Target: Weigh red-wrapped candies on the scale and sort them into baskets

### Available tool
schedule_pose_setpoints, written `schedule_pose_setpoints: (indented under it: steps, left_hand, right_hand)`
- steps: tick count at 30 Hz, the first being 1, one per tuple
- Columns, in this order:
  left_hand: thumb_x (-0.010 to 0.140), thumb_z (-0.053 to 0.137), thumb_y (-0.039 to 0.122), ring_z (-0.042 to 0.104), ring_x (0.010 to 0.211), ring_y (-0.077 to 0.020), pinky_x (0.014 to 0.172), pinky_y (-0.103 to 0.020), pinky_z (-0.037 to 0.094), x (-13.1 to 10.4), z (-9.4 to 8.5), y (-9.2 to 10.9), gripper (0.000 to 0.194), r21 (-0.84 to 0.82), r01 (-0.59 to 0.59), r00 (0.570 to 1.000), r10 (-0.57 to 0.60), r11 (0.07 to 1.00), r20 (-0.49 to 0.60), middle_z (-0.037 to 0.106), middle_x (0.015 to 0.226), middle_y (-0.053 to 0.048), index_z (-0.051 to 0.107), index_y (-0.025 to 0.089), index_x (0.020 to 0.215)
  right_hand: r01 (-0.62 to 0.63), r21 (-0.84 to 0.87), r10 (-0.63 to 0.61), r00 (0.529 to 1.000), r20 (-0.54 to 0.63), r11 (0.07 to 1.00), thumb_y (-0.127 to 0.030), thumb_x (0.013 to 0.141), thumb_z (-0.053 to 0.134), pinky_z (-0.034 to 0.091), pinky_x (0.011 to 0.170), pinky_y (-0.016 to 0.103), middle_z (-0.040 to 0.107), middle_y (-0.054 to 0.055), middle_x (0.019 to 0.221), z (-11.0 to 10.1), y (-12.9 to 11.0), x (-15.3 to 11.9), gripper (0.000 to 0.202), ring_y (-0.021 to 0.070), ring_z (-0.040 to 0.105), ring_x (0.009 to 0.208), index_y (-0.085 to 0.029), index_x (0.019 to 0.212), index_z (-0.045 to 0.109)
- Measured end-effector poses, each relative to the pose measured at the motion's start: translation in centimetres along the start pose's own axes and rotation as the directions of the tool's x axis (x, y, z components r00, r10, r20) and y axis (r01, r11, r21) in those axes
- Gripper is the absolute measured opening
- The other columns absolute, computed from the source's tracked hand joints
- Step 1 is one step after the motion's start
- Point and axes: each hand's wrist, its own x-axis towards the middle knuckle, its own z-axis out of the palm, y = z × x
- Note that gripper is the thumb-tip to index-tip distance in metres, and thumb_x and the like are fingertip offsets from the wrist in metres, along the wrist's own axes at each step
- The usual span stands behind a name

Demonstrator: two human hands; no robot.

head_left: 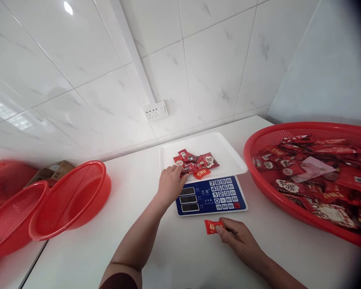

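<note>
My right hand (240, 239) pinches a small red snack packet (211, 227) between thumb and fingers, just in front of the scale. On the white weighing tray (218, 144) lies a small heap of red snack packets (209, 160), one of them more orange. My left hand (170, 180) reaches over the tray's front left edge, its fingers closed on a dark red packet (187, 169) at the heap's near side. Its fingertips are partly hidden. Below the tray is the scale's blue panel (203, 194) with number keys and three small displays; my left hand is beside its upper left corner.
A large red basket (249, 154) full of packets stands at the right, close to the scale. Two red baskets, one nearer the middle (100, 180) and one at the edge (21, 216), stand left, near a cardboard box (58, 170). A socket (155, 111) is on the tiled wall.
</note>
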Motion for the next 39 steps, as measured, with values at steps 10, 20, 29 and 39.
schedule_pose_setpoints:
  steps: [10,20,29,39]
  left_hand:
    - [0.08,0.052,0.06,0.02,0.137,-0.0338,0.107,-0.056,0.024,4.3,0.5,1.9,0.061,-0.159,-0.112,0.99,0.124,0.981,0.069,0.033,0.145,-0.011,0.044,0.027,0.13]
    - [0.083,0.049,0.055,0.037,0.129,-0.0291,0.106,-0.051,0.029,6.2,1.0,2.0,0.05,-0.122,-0.168,0.962,0.189,0.978,0.196,0.043,0.136,-0.011,0.051,0.025,0.123]
    - [0.076,0.05,0.068,0.01,0.141,-0.0327,0.111,-0.056,0.013,5.5,0.5,-0.8,0.079,-0.161,-0.087,0.979,0.114,0.983,0.169,0.022,0.151,-0.014,0.033,0.024,0.138]
    - [0.087,0.04,0.058,0.024,0.138,-0.0263,0.11,-0.046,0.023,5.8,1.3,-0.9,0.061,-0.217,-0.139,0.98,0.165,0.966,0.109,0.035,0.145,-0.014,0.037,0.022,0.136]
  right_hand:
    - [-0.003,-0.026,0.003,1.0,-0.005,1.0,-0.066,0.081,0.037,0.028,0.05,0.025,0.032,-0.003,0.056,0.3,-0.3,0.1,0.052,0.0119,0.031,0.054,-0.022,0.056,0.027]
    - [-0.017,-0.014,0.016,0.997,-0.074,1.0,-0.065,0.082,0.037,0.03,0.048,0.024,0.036,-0.003,0.053,0.1,-0.6,0.1,0.051,0.0119,0.034,0.052,-0.022,0.055,0.028]
    - [-0.013,-0.04,0.011,0.999,-0.038,0.999,-0.065,0.08,0.039,0.027,0.047,0.024,0.028,-0.004,0.055,0.4,-0.9,-0.1,0.052,0.0107,0.028,0.053,-0.022,0.056,0.024]
    - [-0.023,-0.041,0.022,0.999,-0.046,0.999,-0.065,0.08,0.039,0.027,0.047,0.023,0.027,-0.004,0.055,0.4,-0.6,-0.2,0.052,0.0109,0.028,0.053,-0.022,0.056,0.023]
